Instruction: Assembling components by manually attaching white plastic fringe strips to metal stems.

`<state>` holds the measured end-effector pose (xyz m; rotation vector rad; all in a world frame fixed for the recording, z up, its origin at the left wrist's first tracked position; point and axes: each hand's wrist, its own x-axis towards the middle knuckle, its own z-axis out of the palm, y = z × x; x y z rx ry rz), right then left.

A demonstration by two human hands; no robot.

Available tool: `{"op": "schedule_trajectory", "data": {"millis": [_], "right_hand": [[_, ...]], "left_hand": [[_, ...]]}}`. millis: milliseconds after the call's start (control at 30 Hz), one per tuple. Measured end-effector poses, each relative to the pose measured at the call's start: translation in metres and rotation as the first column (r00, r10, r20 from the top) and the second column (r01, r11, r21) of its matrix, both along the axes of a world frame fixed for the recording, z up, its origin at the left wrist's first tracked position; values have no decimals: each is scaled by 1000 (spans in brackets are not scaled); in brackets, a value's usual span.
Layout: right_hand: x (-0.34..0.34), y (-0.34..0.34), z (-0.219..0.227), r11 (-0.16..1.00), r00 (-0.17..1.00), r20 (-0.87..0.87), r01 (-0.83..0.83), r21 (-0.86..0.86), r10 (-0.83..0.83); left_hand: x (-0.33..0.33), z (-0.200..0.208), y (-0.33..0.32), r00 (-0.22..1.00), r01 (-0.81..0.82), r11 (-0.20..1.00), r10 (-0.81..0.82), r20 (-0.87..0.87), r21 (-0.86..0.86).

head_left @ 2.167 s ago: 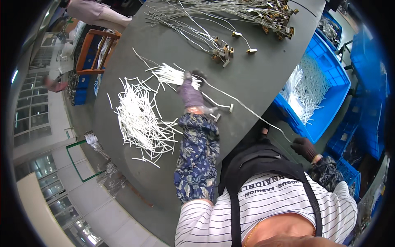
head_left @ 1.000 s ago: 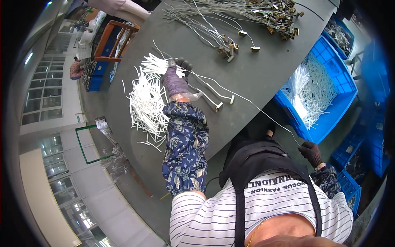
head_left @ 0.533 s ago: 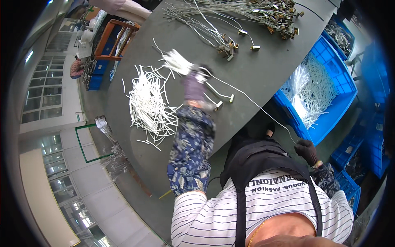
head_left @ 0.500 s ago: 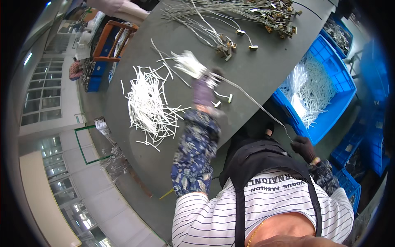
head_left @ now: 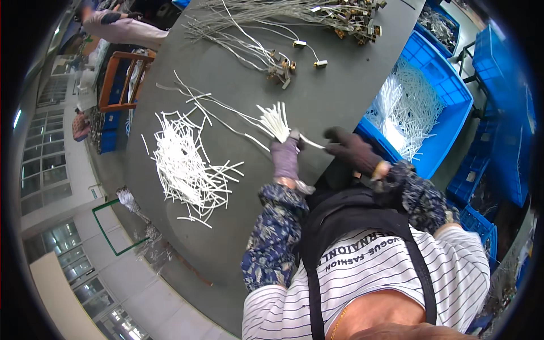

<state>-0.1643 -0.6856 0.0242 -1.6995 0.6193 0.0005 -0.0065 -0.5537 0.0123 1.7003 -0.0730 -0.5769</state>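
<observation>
My left hand [head_left: 285,158], in a purple glove, is closed around a bunch of short white tubes [head_left: 273,122] whose ends fan out beyond the fingers. One white tube [head_left: 311,142] sticks out to the right of that hand. Its far end meets the fingertips of my right hand [head_left: 354,150], which wears a dark glove and looks pinched on it. Left of the bunch, thin white wires [head_left: 226,109] trail across the grey table. A loose heap of white tubes [head_left: 187,161] lies farther left.
Wires with small metal connectors [head_left: 362,28] lie piled at the table's [head_left: 334,93] far side, with a smaller cluster [head_left: 280,71] nearer. Beside the right edge stands a blue bin [head_left: 456,102] holding white strands. Another person [head_left: 116,25] stands at the far left.
My left hand has drawn nearer with the white tubes. My right hand has come from the far right, beside the bin, to close by the left. The long wire stretched between them no longer shows.
</observation>
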Motion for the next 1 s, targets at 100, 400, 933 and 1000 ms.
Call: {"op": "schedule_trajectory", "data": {"millis": [100, 400, 933, 1000], "right_hand": [[36, 1, 11, 954, 962, -27, -271, -130, 270], [132, -147, -49, 526, 991, -131, -97, -845, -27], [-278, 16, -30, 880, 767, -511, 472, 43, -387], [-297, 22, -31, 842, 714, -594, 528, 108, -371]], "left_hand": [[39, -7, 18, 998, 60, 976, -59, -12, 210], [60, 13, 12, 934, -95, 966, 3, -358, -240], [27, -5, -126, 875, -139, 868, -118, -470, -477], [49, 13, -114, 945, -109, 870, -60, -322, -482]]}}
